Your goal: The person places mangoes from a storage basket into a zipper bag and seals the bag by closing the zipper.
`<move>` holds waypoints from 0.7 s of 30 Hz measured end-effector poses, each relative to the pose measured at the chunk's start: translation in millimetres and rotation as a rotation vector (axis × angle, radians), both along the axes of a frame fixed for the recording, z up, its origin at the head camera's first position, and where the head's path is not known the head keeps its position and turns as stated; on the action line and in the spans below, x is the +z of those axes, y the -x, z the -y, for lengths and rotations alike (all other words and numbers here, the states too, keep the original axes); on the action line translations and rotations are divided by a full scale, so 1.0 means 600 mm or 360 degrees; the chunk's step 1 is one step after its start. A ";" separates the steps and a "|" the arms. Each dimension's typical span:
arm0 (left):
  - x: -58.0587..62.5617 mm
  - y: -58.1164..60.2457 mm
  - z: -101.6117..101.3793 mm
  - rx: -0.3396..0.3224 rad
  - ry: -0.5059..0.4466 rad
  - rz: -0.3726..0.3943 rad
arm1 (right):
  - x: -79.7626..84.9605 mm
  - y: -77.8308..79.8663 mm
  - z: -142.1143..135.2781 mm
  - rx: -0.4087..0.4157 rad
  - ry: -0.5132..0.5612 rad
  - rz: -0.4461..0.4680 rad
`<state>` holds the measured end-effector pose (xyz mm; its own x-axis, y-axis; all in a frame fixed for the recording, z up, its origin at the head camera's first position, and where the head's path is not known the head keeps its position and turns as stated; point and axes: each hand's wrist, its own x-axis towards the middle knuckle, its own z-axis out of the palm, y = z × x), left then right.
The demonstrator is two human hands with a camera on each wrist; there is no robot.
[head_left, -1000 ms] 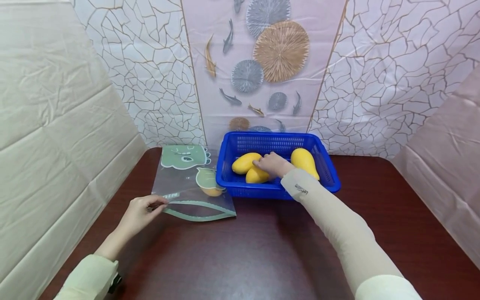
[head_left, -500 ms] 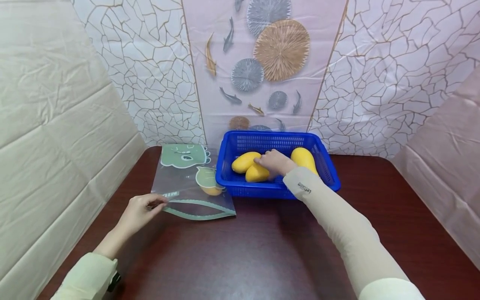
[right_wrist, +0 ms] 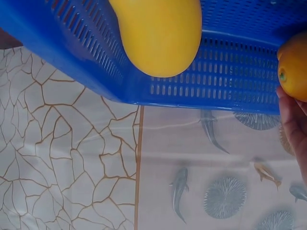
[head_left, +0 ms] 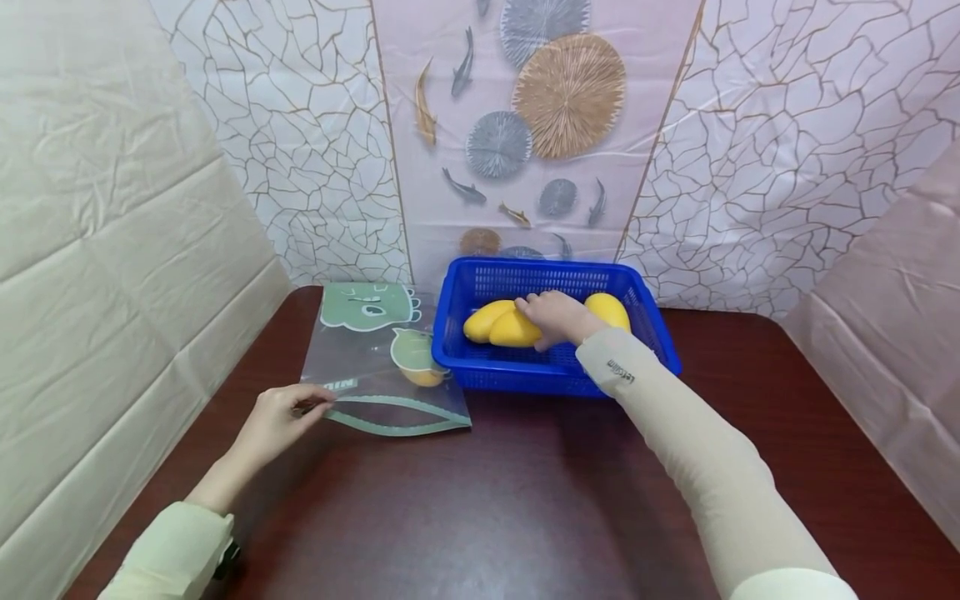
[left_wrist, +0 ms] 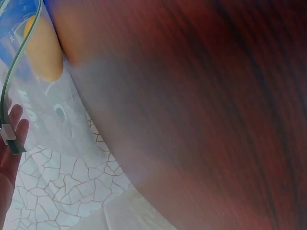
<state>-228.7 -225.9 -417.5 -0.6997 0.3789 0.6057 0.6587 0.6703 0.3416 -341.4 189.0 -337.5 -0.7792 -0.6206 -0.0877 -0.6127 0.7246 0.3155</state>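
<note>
The left hand (head_left: 277,423) pinches one corner of a clear, glossy plastic bag (head_left: 348,358), its grip together on the film beside the green-edged mouth, which gapes in a long lens shape toward the near side. The bag is printed with flat pale-green cartoon shapes outlined in white, and through its thin wall shows a rounded yellow-orange fruit (head_left: 423,377); the left wrist view shows a small pale slider (left_wrist: 7,132) on the seal strip. The right hand (head_left: 558,317) reaches into a rigid blue plastic basket (head_left: 517,381), pierced with rows of narrow slots, its grip clamped on the end of a smooth yellow mango (head_left: 513,330). That fruit overlaps a second oval mango (head_left: 482,322) in the head view; whether it touches the basket floor cannot be told. A plump, pear-shaped yellow fruit (head_left: 609,311) sits near the basket's right side, its skin matte and even. Bag and basket lie on a dark reddish-brown tabletop (head_left: 495,508) with a soft sheen and streaked grain. Behind, a creased sheet (head_left: 525,192) carries crackle lines, koi and ribbed discs.
</note>
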 end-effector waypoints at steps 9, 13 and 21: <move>-0.003 0.001 0.001 -0.0007 -0.0008 0.0003 | 0.006 -0.008 -0.009 0.0014 0.0081 -0.0014; -0.002 0.000 0.001 -0.0010 -0.0003 0.0006 | 0.011 -0.014 -0.013 -0.0027 0.0124 0.0001; 0.001 0.000 0.001 -0.0015 -0.0013 0.0018 | 0.020 -0.026 -0.017 -0.0139 0.0264 0.0054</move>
